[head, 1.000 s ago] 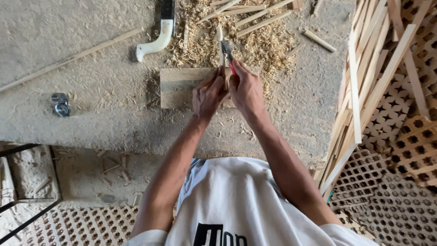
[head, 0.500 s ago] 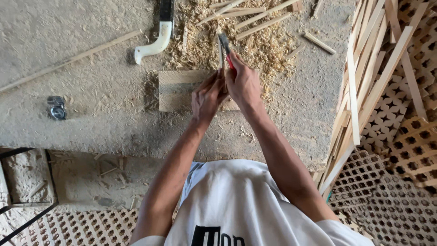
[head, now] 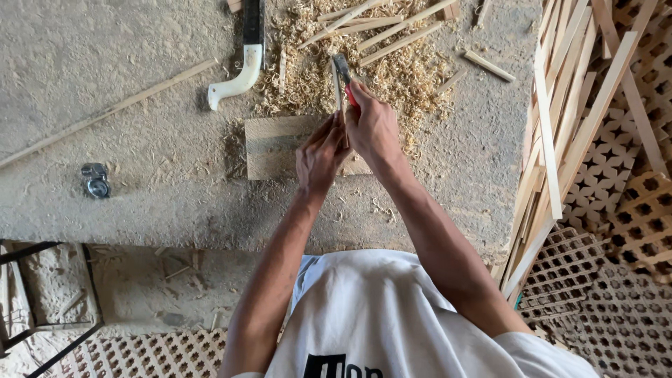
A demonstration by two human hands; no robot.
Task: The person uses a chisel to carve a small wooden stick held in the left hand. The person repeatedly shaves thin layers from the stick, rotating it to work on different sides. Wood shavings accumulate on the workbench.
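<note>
Figure: view from my head camera, looking down at my two hands over a rough grey counter (head: 126, 84). My left hand (head: 318, 157) has its fingers closed narrowly around a thin wooden stick (head: 337, 87), which stands on a flat wooden block (head: 276, 143) near the centre of the frame. My right hand (head: 371, 126) has its fingers wrapped around the red handle of a small knife (head: 343, 70), whose blade lies against the stick's upper part, just above the left hand. A heap of pale shavings (head: 392, 66) spreads across the upper centre of the frame, so I judge that a good deal of whittling is done; how much trimming this stick needs I cannot tell. Several cut sticks (head: 392, 28) lie among the shavings. A white-handled saw (head: 245, 63) lies at upper left of the block, a small metal clip (head: 94, 180) at far left, and long slats (head: 560, 126) and lattice panels (head: 630, 210) at the right edge
</note>
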